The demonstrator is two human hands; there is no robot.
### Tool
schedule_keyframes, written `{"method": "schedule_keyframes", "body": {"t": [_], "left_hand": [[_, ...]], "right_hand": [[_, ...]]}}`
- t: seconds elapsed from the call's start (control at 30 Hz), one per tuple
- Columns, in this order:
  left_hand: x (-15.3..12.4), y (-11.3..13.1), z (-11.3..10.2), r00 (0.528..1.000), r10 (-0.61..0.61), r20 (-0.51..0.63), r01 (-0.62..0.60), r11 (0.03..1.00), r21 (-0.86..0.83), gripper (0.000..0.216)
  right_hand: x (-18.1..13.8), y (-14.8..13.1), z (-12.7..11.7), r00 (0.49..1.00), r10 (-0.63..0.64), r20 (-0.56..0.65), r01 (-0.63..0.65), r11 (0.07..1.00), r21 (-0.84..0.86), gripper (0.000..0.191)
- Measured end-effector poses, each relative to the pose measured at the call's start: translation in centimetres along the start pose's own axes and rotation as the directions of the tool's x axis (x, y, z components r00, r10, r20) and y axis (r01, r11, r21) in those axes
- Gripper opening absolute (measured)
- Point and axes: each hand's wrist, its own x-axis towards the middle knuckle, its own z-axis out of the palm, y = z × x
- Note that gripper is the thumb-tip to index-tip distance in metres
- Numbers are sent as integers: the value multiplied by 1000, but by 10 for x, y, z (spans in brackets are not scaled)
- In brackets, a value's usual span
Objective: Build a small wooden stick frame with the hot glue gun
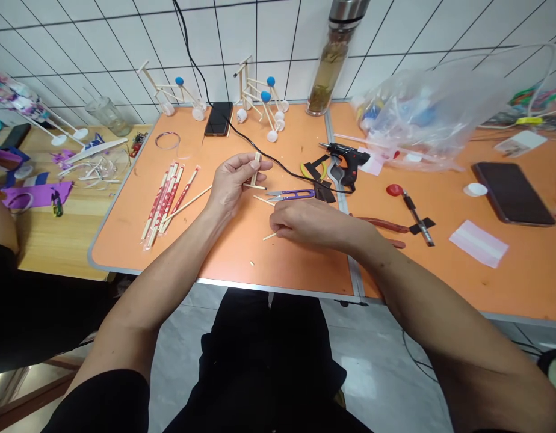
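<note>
My left hand is raised over the orange table, its fingers closed on short wooden stick pieces joined at an angle. One piece stands upright and another lies crosswise with a dark tip. My right hand rests low on the table with curled fingers. Thin wooden sticks poke out by its fingertips; its grip on them is hidden. Just behind it lie small purple-handled thread snips. Left of my left hand are several chopsticks in red-printed wrappers and a loose chopstick.
Stick models with blue balls stand at the back near a phone and a glass tea bottle. A glue gun, its cable crossing the table, lies beside pliers. A plastic bag sits back right. Someone's arm shows at left.
</note>
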Motion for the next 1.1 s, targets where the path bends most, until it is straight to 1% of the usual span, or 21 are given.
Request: {"method": "schedule_keyframes", "body": {"t": [0.1,0.2,0.3,0.37,0.47,0.53,0.57,0.6,0.63,0.7,0.77,0.83,0.97,1.1], "left_hand": [[0,1,0,1000,-8,-16,8,1000,8,37],[0,1,0,1000,-14,-21,14,1000,7,37],[0,0,-2,1000,-11,-9,10,1000,-5,38],[0,0,-2,1000,-12,-10,12,1000,-10,38],[0,1,-2,999,-30,-32,30,1000,-3,36],[-1,1,-1,998,-39,-47,39,999,-2,36],[-1,1,0,998,-40,-50,40,999,-5,36],[-2,1,1,998,-41,-50,40,999,-9,37],[-2,0,2,998,-42,-47,41,999,-11,37],[-4,-1,4,998,-47,-33,47,999,-7,38],[-5,-3,5,998,-54,-14,54,999,2,38],[-6,-5,6,998,-61,0,61,998,4,38],[-6,-8,6,998,-54,13,55,998,-22,42],[-6,-8,6,999,-51,14,51,998,-24,40]], "right_hand": [[3,-4,2,999,-31,21,32,996,-88,28],[5,-6,4,998,-43,43,50,981,-189,29],[6,-4,5,998,-62,27,66,976,-207,28],[5,0,4,998,-58,-18,54,987,-153,27],[-1,6,-5,992,-70,-104,71,997,12,25],[-5,9,-13,981,-64,-185,89,987,131,22],[-6,10,-16,971,-30,-238,77,979,189,20],[-6,12,-18,953,27,-302,52,967,251,18],[-5,13,-19,924,98,-370,27,948,318,16],[-2,16,-20,840,242,-486,13,886,464,15],[4,20,-18,756,350,-553,54,809,586,18],[10,24,-16,701,424,-573,95,742,664,20],[17,30,-15,641,527,-558,112,655,747,22],[21,35,-13,614,577,-539,104,617,780,20]]}}
